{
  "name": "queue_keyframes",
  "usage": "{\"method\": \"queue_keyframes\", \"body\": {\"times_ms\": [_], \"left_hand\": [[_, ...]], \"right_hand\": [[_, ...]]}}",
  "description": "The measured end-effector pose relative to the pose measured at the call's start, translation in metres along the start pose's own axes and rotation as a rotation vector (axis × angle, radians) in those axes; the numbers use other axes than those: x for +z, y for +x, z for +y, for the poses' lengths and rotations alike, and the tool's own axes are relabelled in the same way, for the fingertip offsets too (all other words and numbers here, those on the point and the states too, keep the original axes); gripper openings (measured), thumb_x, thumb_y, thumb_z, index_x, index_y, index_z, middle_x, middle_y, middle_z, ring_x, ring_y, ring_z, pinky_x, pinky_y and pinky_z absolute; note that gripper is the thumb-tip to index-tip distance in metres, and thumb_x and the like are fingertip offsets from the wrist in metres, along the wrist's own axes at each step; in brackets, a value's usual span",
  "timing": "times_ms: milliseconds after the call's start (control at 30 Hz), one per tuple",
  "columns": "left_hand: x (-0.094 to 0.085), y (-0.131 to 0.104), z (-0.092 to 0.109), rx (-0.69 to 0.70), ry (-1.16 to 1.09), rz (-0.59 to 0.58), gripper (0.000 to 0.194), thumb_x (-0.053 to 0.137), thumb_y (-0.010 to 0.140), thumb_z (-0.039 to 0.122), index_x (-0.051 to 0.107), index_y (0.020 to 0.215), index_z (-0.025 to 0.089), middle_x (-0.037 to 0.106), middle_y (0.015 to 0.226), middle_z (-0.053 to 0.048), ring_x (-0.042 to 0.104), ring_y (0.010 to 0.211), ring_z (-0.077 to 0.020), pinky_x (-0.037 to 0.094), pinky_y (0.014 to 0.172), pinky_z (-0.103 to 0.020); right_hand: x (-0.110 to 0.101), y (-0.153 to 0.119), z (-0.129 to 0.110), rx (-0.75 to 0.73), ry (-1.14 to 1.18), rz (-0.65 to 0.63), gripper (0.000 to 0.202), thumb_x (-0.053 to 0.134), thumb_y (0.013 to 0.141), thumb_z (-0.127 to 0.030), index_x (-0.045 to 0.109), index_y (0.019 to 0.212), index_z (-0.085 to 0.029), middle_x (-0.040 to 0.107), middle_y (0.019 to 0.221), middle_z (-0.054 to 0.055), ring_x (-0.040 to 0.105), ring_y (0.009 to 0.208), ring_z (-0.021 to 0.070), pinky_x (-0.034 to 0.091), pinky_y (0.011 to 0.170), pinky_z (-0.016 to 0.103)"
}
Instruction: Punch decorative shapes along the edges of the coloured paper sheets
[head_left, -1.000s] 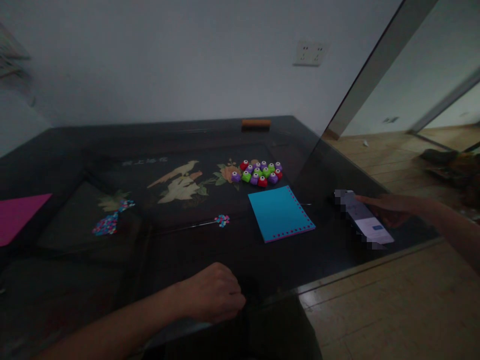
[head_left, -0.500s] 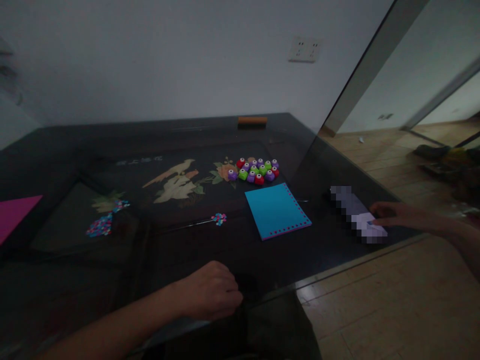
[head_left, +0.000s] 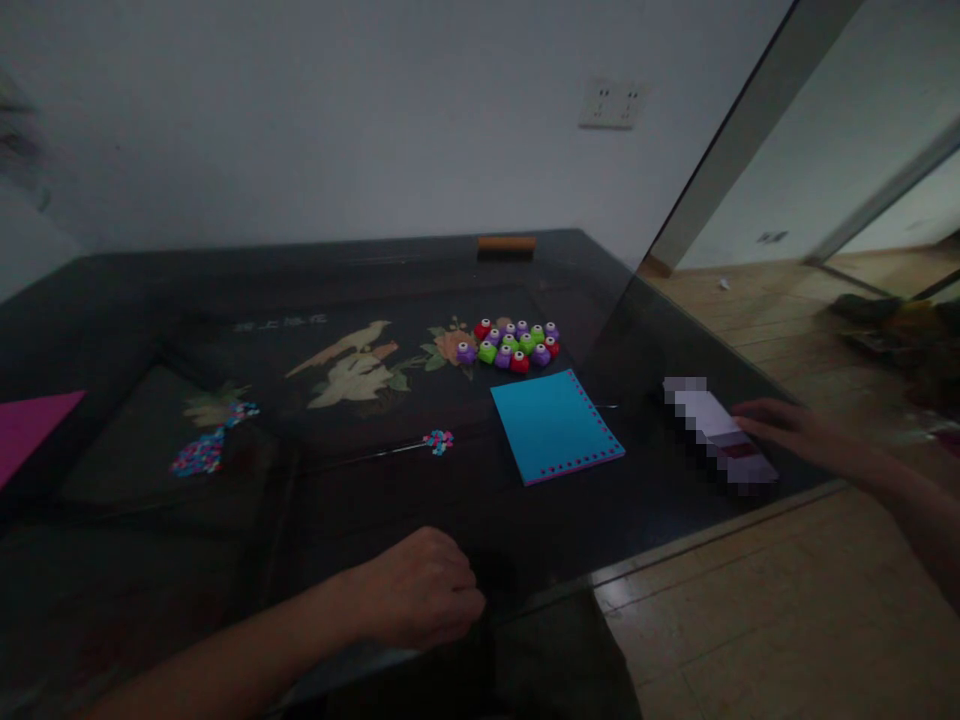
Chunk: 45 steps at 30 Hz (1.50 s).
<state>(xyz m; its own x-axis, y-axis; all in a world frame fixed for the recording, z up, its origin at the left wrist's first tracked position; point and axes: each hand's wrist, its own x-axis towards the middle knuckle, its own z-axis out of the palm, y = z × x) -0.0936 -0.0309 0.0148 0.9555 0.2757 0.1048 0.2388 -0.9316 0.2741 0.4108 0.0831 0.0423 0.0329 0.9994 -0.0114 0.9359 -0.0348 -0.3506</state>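
My left hand (head_left: pixel 427 590) rests curled into a loose fist at the near table edge, and nothing shows in it. On the right, my right hand (head_left: pixel 787 430) has its fingers stretched out beside a flat oblong thing (head_left: pixel 712 430), whose surface is pixelated; whether the fingertips touch it I cannot tell. A blue foam sheet (head_left: pixel 551 425) with pink edging and a row of pink dots or holes along two sides lies between my hands. Left of it, a thin metal needle-like stick (head_left: pixel 397 450) ends at a small heap of coloured bits (head_left: pixel 438 440).
Several red, green and purple eye-topped beads (head_left: pixel 517 345) sit behind the blue sheet. More coloured bits (head_left: pixel 199 453) lie at left, near a pink sheet (head_left: pixel 34 425). An orange-brown roll (head_left: pixel 507 244) is at the back of the dark glossy table (head_left: pixel 390 280), against the wall.
My right hand has drawn back slightly from the top of the pixelated thing to its side. My left hand has hardly moved.
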Motion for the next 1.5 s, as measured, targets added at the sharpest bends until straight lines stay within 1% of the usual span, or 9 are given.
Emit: {"method": "queue_keyframes", "body": {"times_ms": [100, 167, 267, 567, 700, 867, 1033, 1200, 1500], "left_hand": [[0.001, -0.001, 0.0, -0.004, -0.007, 0.004, 0.015, 0.051, 0.083, 0.018, 0.049, 0.068, 0.02, 0.06, 0.063, 0.002, 0.052, 0.055, -0.0132, 0.036, 0.051, -0.031], [0.002, -0.002, 0.0, -0.002, -0.007, 0.017, 0.016, 0.052, 0.083, 0.018, 0.049, 0.068, 0.02, 0.059, 0.062, 0.002, 0.051, 0.054, -0.013, 0.035, 0.05, -0.031], [0.003, -0.003, -0.001, 0.0, -0.007, 0.028, 0.016, 0.052, 0.083, 0.019, 0.048, 0.067, 0.02, 0.058, 0.061, 0.002, 0.051, 0.054, -0.0125, 0.034, 0.051, -0.03], [0.003, -0.003, -0.001, 0.006, -0.012, 0.037, 0.015, 0.052, 0.083, 0.018, 0.047, 0.069, 0.02, 0.059, 0.062, 0.002, 0.052, 0.055, -0.0123, 0.035, 0.051, -0.03], [0.003, -0.003, -0.001, 0.002, -0.029, 0.039, 0.016, 0.051, 0.084, 0.018, 0.046, 0.069, 0.02, 0.059, 0.062, 0.002, 0.052, 0.054, -0.0122, 0.035, 0.051, -0.029], [0.003, -0.003, -0.001, -0.012, -0.013, 0.036, 0.018, 0.052, 0.084, 0.019, 0.045, 0.067, 0.02, 0.059, 0.061, 0.002, 0.052, 0.053, -0.0124, 0.035, 0.051, -0.029], [0.002, -0.003, 0.0, -0.014, -0.005, 0.018, 0.016, 0.052, 0.083, 0.019, 0.047, 0.068, 0.02, 0.06, 0.062, 0.002, 0.053, 0.055, -0.0128, 0.035, 0.051, -0.03], [0.001, -0.002, -0.001, -0.008, -0.017, -0.008, 0.015, 0.052, 0.083, 0.019, 0.047, 0.069, 0.02, 0.06, 0.063, 0.002, 0.053, 0.056, -0.0134, 0.036, 0.052, -0.03], [0.002, -0.002, -0.001, -0.015, -0.012, 0.014, 0.017, 0.05, 0.084, 0.018, 0.045, 0.068, 0.021, 0.059, 0.062, 0.002, 0.052, 0.055, -0.0137, 0.036, 0.052, -0.03]], "right_hand": [[0.012, -0.004, -0.006, 0.015, 0.021, -0.032, 0.042, 0.044, 0.088, -0.037, 0.05, 0.124, -0.014, 0.061, 0.115, 0.017, 0.061, 0.096, 0.0241, 0.047, 0.081, 0.031], [0.02, -0.008, -0.014, -0.017, -0.059, 0.039, 0.047, 0.037, 0.091, -0.034, 0.044, 0.131, -0.01, 0.055, 0.123, 0.019, 0.057, 0.105, 0.0261, 0.043, 0.089, 0.034], [0.027, -0.012, -0.027, -0.081, -0.163, 0.083, 0.048, 0.027, 0.094, -0.031, 0.043, 0.132, -0.006, 0.055, 0.123, 0.021, 0.054, 0.11, 0.0272, 0.038, 0.095, 0.036], [0.032, -0.008, -0.028, -0.141, -0.328, 0.092, 0.055, 0.019, 0.095, -0.036, 0.04, 0.134, -0.005, 0.058, 0.113, 0.023, 0.055, 0.103, 0.0304, 0.039, 0.092, 0.038], [0.039, -0.008, -0.028, -0.082, -0.376, 0.104, 0.06, 0.027, 0.092, -0.048, 0.037, 0.136, -0.008, 0.057, 0.118, 0.022, 0.055, 0.104, 0.0332, 0.039, 0.091, 0.042], [0.049, -0.012, -0.034, 0.04, -0.379, 0.136, 0.079, 0.041, 0.081, -0.063, 0.028, 0.141, -0.013, 0.056, 0.119, 0.022, 0.055, 0.104, 0.039, 0.044, 0.081, 0.046], [0.051, -0.014, -0.043, 0.056, -0.341, 0.178, 0.072, 0.045, 0.08, -0.056, 0.034, 0.137, -0.012, 0.058, 0.112, 0.024, 0.058, 0.097, 0.0401, 0.046, 0.078, 0.049], [0.047, -0.023, -0.06, 0.077, -0.361, 0.208, 0.072, 0.051, 0.078, -0.053, 0.035, 0.136, -0.013, 0.055, 0.108, 0.024, 0.059, 0.093, 0.039, 0.048, 0.073, 0.045], [0.044, -0.048, -0.098, 0.018, -0.636, 0.334, 0.06, 0.04, 0.086, -0.048, 0.032, 0.137, -0.015, 0.05, 0.119, 0.025, 0.054, 0.096, 0.0396, 0.046, 0.062, 0.043]]}}
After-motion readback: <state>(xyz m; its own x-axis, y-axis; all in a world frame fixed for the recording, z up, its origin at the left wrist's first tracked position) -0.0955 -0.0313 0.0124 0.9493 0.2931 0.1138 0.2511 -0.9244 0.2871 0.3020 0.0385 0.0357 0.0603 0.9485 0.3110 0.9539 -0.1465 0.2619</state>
